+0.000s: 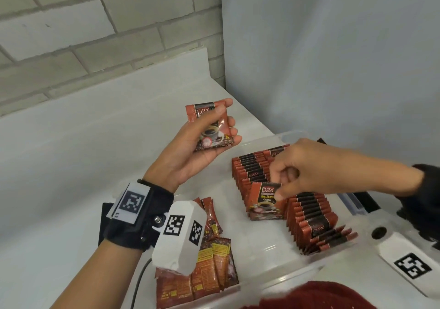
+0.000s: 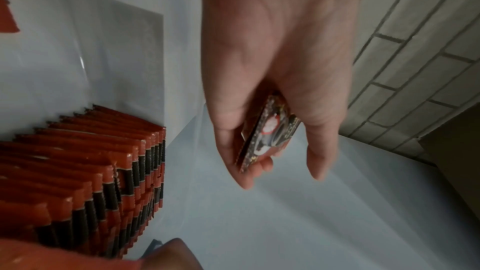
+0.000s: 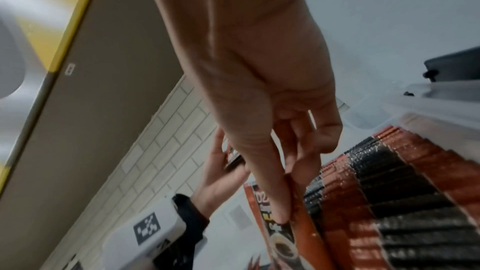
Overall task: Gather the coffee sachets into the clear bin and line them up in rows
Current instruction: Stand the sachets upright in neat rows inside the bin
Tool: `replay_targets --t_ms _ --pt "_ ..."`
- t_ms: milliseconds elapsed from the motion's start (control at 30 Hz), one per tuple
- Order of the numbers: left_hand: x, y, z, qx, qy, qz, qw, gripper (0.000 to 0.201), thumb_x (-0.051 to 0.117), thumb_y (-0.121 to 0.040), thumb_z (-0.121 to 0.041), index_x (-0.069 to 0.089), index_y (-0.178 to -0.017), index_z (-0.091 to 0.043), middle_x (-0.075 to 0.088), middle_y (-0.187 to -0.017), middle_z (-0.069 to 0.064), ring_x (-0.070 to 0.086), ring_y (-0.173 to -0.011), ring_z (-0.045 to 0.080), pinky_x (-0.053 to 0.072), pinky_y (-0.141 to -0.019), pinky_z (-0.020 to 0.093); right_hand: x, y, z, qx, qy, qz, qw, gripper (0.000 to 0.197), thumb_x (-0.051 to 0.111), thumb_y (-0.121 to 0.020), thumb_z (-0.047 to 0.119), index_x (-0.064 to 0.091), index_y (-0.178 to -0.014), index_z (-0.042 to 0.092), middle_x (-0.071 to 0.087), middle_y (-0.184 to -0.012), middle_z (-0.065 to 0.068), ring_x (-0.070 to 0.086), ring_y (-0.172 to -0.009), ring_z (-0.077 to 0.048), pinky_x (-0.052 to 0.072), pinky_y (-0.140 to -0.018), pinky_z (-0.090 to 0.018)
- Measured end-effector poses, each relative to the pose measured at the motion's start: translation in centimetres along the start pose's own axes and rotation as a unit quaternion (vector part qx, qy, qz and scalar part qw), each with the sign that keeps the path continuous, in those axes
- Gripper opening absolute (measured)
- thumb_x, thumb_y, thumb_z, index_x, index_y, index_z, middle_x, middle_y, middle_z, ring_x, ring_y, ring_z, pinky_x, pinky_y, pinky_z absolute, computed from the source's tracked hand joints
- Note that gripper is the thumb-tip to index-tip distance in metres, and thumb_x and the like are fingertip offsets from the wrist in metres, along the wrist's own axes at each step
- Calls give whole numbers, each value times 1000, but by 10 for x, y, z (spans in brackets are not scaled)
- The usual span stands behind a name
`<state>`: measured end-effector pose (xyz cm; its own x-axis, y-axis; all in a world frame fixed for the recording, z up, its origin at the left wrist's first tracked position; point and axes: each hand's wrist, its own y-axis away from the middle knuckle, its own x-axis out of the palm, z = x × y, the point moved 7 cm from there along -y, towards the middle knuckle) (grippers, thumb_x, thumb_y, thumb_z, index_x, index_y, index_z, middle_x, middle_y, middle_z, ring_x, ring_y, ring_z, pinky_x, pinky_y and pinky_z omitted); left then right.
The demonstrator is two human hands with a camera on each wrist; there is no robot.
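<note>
My left hand is raised over the counter left of the clear bin, holding a red coffee sachet between thumb and curled fingers; the left wrist view shows that sachet edge-on in the hand. My right hand reaches into the bin and pinches the top of a front-facing sachet at the near end of the far row; the right wrist view shows its fingertips on that sachet. A second row stands upright to the right.
Several loose sachets lie flat at the bin's near left corner, partly behind the wrist camera. A brick wall backs the white counter. A dark red cloth shows at the bottom edge.
</note>
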<state>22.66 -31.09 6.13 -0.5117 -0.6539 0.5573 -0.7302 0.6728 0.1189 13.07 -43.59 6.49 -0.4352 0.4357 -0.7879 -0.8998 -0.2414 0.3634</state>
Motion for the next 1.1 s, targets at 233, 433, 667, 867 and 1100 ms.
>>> replay_targets --t_ms 233,433,667,867,1100 --pt "-1 0 2 -14 -18 3 1000 33 62 -84 -21 63 -116 -13 63 -85 7 64 -75 16 55 -75 29 14 -7 5 6 130 23 991 26 77 -78 37 53 -72 29 56 -72 12 50 -67 0 32 -58 -14" --pt "3 0 7 -30 -50 10 998 36 59 -81 -13 62 -117 -9 62 -82 5 64 -72 13 56 -75 29 14 -8 4 25 113 40 992 27 78 -74 40 55 -74 28 54 -72 14 50 -66 0 32 -57 -13" --pt "6 3 3 -33 -151 12 988 31 54 -89 -4 63 -118 -5 65 -86 5 64 -80 15 56 -81 29 36 22 35 -49 54 191 979 25 50 -98 36 63 -117 24 67 -104 15 62 -91 3 51 -82 -15" --pt "52 28 7 -52 -554 223 800 39 49 -96 0 55 -130 -17 61 -130 -8 54 -119 -2 40 -103 15 68 23 28 4 142 246 959 35 37 -103 38 54 -116 10 63 -98 -4 61 -77 -18 52 -70 -28" --pt "57 50 56 -112 -751 342 554 51 44 -81 4 53 -128 -12 52 -133 3 49 -120 23 43 -99 42 70 13 25 40 148 221 963 38 32 -104 36 48 -128 11 46 -76 8 41 -57 -5 33 -52 -17"
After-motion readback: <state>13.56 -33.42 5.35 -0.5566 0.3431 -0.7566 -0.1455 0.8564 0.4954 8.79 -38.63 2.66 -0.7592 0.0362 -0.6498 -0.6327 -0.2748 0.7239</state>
